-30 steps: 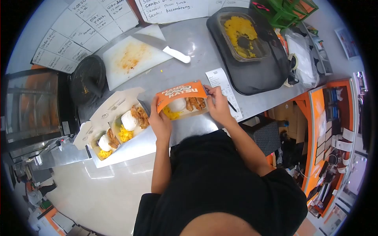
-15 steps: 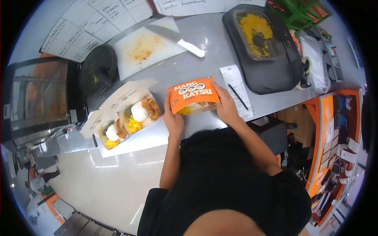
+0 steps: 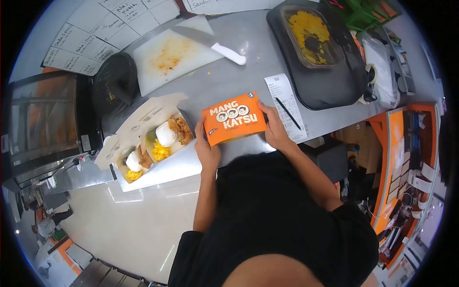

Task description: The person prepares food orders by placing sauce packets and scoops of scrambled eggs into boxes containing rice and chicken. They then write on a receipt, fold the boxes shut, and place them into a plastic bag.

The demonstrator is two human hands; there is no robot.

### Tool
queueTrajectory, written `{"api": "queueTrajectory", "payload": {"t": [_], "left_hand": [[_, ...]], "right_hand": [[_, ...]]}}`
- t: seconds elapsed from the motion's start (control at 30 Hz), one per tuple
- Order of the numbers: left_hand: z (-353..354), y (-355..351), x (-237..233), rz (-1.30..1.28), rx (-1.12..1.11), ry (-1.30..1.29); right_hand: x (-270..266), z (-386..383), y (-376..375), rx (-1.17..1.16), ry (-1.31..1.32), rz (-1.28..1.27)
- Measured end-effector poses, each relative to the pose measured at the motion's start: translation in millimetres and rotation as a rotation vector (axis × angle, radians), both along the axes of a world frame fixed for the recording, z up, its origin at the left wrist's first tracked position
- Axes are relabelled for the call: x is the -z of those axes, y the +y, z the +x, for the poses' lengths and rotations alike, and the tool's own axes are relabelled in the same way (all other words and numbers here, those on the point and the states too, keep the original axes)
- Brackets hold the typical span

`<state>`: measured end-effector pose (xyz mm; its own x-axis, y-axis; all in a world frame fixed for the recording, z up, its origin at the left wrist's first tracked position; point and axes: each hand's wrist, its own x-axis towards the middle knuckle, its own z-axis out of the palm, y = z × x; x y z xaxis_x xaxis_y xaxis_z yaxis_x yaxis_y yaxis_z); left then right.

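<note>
Head view, orange box: the box marked "MANG KATSU" [image 3: 234,119] sits at the centre of the frame, lid face up and slightly tilted, near the front edge of the tabletop [image 3: 241,79]; whether its base rests on the metal cannot be told.
Left hand: the left hand [image 3: 207,147] is clamped on the box's left side, a little left of centre.
Right hand: the right hand [image 3: 277,129] is clamped on the box's right side, right of centre.
Box front: a thin strip shows under the lid's lower edge, so whether the front is tucked home is unclear.
Good handling: even pressure from both sides should serve best, with the box kept level so that nothing inside slides; squeezing too hard could bow the card. Checking that front edge before letting go seems wise.
Open boxes: left of centre, a larger open box [image 3: 165,104] and a smaller open box [image 3: 107,149] stand side by side, each with white rice, yellow food and browned pieces; keeping the left elbow off them would be sensible.
Receipt: the paper slip [image 3: 278,87] lies just right of the right hand, a black pen [image 3: 288,114] across it.
Upper left: cutting board [image 3: 150,79] and white-handled knife [image 3: 228,53].
Upper right: dark tray [image 3: 320,92] bearing a container [image 3: 337,58] of yellow food.
</note>
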<state>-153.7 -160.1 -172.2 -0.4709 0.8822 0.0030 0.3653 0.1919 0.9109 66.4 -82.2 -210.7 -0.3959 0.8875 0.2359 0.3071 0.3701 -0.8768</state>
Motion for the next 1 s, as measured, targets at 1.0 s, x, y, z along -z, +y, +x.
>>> {"api": "queueTrajectory", "payload": {"t": [1.0], "left_hand": [[-23.4, -9.5, 9.9, -0.165, 0.395, -0.081]], "right_hand": [[-7.3, -1.9, -3.3, 0.041, -0.277, -0.346]]}}
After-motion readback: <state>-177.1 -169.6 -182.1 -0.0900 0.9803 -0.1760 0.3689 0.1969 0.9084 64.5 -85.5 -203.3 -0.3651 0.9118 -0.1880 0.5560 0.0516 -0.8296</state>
